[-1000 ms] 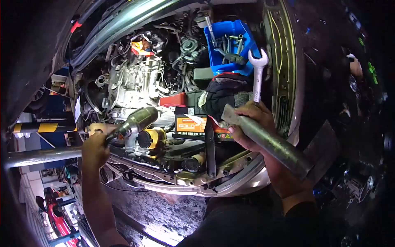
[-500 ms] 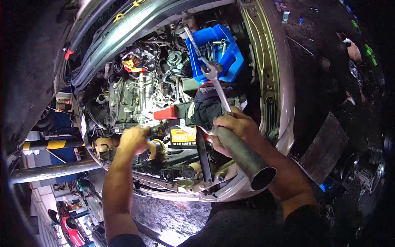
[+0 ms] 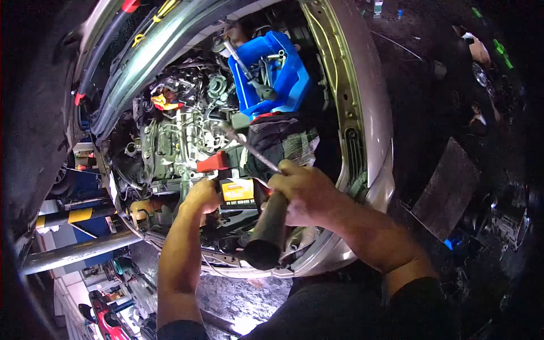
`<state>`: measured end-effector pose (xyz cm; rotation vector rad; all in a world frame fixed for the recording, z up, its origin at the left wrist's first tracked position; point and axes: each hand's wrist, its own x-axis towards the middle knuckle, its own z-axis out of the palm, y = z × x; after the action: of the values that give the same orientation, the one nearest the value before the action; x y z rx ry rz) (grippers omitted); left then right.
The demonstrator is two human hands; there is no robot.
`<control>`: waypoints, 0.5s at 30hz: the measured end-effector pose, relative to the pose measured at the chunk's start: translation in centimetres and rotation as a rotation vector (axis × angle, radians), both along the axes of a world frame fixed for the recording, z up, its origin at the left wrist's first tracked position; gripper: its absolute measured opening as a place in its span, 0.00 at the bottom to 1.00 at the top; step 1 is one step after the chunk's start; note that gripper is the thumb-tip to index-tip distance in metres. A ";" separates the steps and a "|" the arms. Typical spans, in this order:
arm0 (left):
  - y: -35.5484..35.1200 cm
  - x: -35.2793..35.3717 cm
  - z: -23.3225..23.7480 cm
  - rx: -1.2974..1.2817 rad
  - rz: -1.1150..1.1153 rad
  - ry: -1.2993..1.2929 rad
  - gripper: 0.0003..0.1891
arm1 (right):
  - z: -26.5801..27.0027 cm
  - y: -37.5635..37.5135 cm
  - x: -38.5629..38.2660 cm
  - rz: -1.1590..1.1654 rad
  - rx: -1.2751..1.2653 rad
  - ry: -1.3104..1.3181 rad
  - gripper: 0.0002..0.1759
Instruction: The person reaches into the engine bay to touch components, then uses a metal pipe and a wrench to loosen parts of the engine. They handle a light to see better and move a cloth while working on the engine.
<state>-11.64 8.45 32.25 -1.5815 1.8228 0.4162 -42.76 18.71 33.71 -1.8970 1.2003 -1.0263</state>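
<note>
My right hand (image 3: 306,194) is closed around a wrench (image 3: 258,154) and a wide metal pipe (image 3: 267,229). The wrench's blurred head points up and left over the engine bay, while the pipe's open end tilts down toward me. My left hand (image 3: 203,196) is closed beside the battery (image 3: 238,192) with its orange label; whatever it grips is hidden by the fingers. Just above that hand lies a red cover (image 3: 212,162). The engine (image 3: 170,133) spreads out beyond it.
A blue cut-open container (image 3: 297,85) with several tools sits in the engine bay's far right. Dark cloth (image 3: 275,139) lies in front of it. The car's fender (image 3: 368,96) borders the right side. A flat panel (image 3: 446,190) lies on the floor.
My right hand has moved left with the wrench and pipe, and the wrench now slants further left. My left hand has shifted right, nearer the battery. The whole view has shifted slightly.
</note>
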 end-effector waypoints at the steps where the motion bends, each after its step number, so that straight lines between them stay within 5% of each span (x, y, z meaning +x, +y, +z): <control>1: -0.1 0.1 -0.4 0.004 -0.004 -0.002 0.21 | 0.0 0.1 0.1 -0.004 0.004 -0.002 0.20; 7: -1.9 8.2 -8.2 0.110 -0.088 -0.051 0.18 | -0.6 0.5 0.5 0.103 -0.105 0.036 0.21; 8: -2.2 9.0 -8.3 0.171 -0.501 -0.022 0.17 | -1.0 0.5 0.6 0.123 -0.118 0.039 0.22; 11: -1.8 4.0 -5.1 0.224 -0.259 0.016 0.16 | -0.6 0.7 0.4 0.148 -0.107 0.096 0.23; 15: -1.6 0.3 -2.6 0.266 -0.219 0.040 0.16 | -0.2 0.7 0.2 0.192 -0.061 0.084 0.24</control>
<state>-11.30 6.85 29.66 -1.1883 1.8601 0.5655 -42.58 19.39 33.52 -2.0752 1.0198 -0.8970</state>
